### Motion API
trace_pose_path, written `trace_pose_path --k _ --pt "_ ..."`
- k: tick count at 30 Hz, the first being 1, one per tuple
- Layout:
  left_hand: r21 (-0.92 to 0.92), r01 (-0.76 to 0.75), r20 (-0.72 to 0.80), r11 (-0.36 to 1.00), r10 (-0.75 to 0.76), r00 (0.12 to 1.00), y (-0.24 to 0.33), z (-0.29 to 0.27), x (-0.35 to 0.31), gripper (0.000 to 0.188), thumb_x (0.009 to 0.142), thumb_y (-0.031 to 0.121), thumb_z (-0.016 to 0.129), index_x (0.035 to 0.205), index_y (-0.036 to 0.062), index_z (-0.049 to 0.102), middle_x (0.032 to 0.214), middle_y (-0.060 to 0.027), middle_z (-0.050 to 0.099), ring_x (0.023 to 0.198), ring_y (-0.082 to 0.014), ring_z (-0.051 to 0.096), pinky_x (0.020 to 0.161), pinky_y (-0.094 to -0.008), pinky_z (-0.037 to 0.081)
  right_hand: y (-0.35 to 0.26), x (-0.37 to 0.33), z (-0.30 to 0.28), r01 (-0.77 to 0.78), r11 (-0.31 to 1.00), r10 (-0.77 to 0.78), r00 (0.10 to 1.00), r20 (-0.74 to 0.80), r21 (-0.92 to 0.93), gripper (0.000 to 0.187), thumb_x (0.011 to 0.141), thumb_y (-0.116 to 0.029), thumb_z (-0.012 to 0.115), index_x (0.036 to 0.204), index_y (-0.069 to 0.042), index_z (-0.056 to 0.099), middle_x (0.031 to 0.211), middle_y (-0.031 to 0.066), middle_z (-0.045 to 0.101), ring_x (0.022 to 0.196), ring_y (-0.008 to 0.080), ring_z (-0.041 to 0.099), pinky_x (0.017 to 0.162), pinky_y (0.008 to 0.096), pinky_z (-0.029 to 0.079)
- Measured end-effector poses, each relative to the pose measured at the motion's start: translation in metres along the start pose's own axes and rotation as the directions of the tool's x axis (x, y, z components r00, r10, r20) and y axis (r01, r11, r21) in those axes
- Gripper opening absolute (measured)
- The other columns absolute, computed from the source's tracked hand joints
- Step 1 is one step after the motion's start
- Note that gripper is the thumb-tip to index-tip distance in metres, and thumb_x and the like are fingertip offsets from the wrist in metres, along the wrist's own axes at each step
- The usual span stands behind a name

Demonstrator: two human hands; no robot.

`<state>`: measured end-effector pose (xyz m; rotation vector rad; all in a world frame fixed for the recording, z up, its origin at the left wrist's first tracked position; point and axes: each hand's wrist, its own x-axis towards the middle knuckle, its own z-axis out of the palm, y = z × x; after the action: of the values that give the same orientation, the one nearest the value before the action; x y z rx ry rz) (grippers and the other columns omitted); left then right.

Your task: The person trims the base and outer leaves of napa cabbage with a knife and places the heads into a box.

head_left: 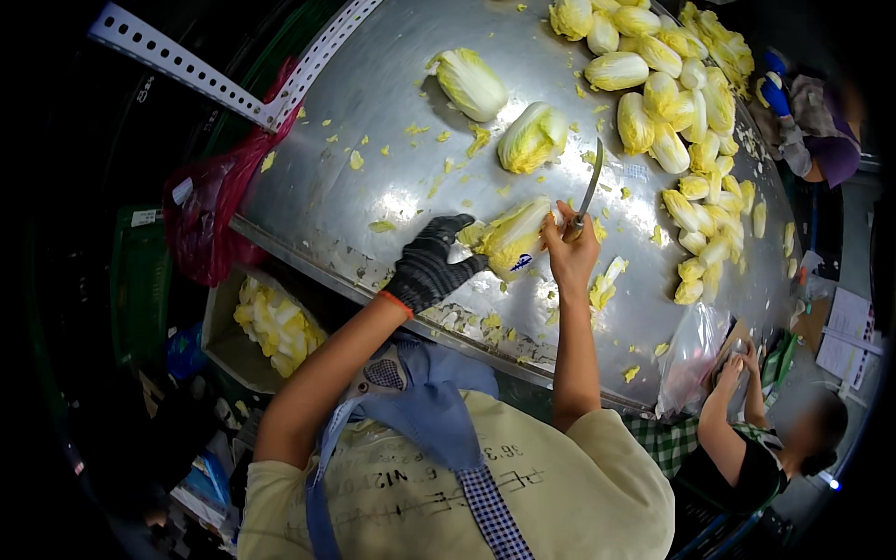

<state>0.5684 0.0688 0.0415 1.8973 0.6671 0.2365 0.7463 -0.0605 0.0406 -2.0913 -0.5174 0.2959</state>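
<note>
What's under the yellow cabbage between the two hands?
Under the yellow cabbage is the shiny metal table, with leaf scraps around. The cabbage covers the spot right beneath, so I can't see whether scraps lie there.

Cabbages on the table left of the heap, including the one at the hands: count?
3: nearest cabbage between left hand and right hand; middle cabbage beyond it; farthest cabbage beyond that, to the left. None seems hidden.

Bright white spots shine on the metal worktop (378,98). Past its left edge it is very dark. The view's corners are black, and straight lines bend.
</note>
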Motion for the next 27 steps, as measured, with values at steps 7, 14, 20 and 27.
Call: trace_pose_path --k 7,14,20,27 --pt "-0.089 0.216 0.128 0.972 -0.204 0.971 -0.011 0.032 0.022 0.097 0.062 0.040 0.077 0.132 -0.0029 0.025 0.125 -0.0198 0.043 0.112 -0.0263 0.047 0.094 -0.0334 0.040 -0.001 -0.019 0.023 0.154 0.893 -0.233 0.962 0.141 0.424 0.018 0.075 0.003 0.065 0.091 0.000 0.060 0.083 0.0065 0.064 0.082 0.0102 0.056 0.065 0.0205 0.042" --pt "-0.391 0.392 0.311 0.833 -0.281 0.908 -0.035 -0.009 0.008 0.082 0.055 0.025 0.084 0.122 0.0032 0.041 0.115 -0.0099 0.051 0.105 -0.0169 0.050 0.089 -0.0291 0.042 -0.011 -0.041 0.057 -0.049 0.718 -0.331 0.854 0.402 0.694 0.029 0.075 0.011 0.060 0.070 -0.006 0.036 0.080 0.0107 0.061 0.103 0.0284 0.055 0.083 0.0384 0.046" --pt "-0.537 0.291 0.104 0.792 -0.280 0.954 -0.035 -0.025 -0.033 0.075 0.056 0.019 0.083 0.115 0.0047 0.040 0.108 -0.0077 0.053 0.102 -0.0171 0.051 0.087 -0.0303 0.043 -0.037 -0.062 0.076 -0.290 0.608 -0.263 0.805 0.532 0.739 0.029 0.078 0.013 0.054 0.070 -0.007 0.034 0.082 0.0126 0.060 0.102 0.0280 0.055 0.084 0.0379 0.045" --pt "-0.572 0.201 -0.239 0.795 -0.395 0.887 -0.030 -0.035 -0.075 0.065 0.063 0.015 0.078 0.116 0.0027 0.043 0.106 -0.0083 0.054 0.097 -0.0170 0.053 0.085 -0.0299 0.044 -0.049 -0.088 0.102 0.089 0.771 -0.390 0.849 0.356 0.631 0.018 0.081 0.001 0.058 0.075 -0.003 0.041 0.072 0.0090 0.060 0.078 0.0170 0.062 0.065 0.0267 0.048"
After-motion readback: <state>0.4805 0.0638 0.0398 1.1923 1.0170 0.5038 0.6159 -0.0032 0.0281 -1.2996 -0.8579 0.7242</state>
